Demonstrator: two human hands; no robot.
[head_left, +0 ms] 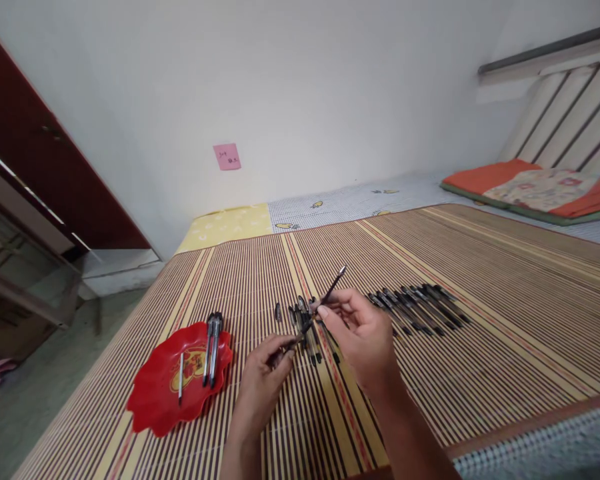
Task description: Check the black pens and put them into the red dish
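Note:
My right hand (363,333) pinches a black pen (330,291) that points up and away, its tip raised above the striped bamboo mat (505,320). My left hand (265,377) is closed on a dark pen part (294,341) just below and left of it. Under both hands lies a small cluster of loose pens and caps (303,320). A row of several black pens (415,307) lies to the right of my right hand. To the left sits a red scalloped plate (153,400) with two black pens (211,347) and a thin refill (181,377) in it.
The mat covers a bed against a white wall bearing a pink sticky note (227,157). An orange folded cushion (530,187) lies at the far right by a slatted headboard. A dark red cabinet (45,153) stands at the left beyond the bed's edge.

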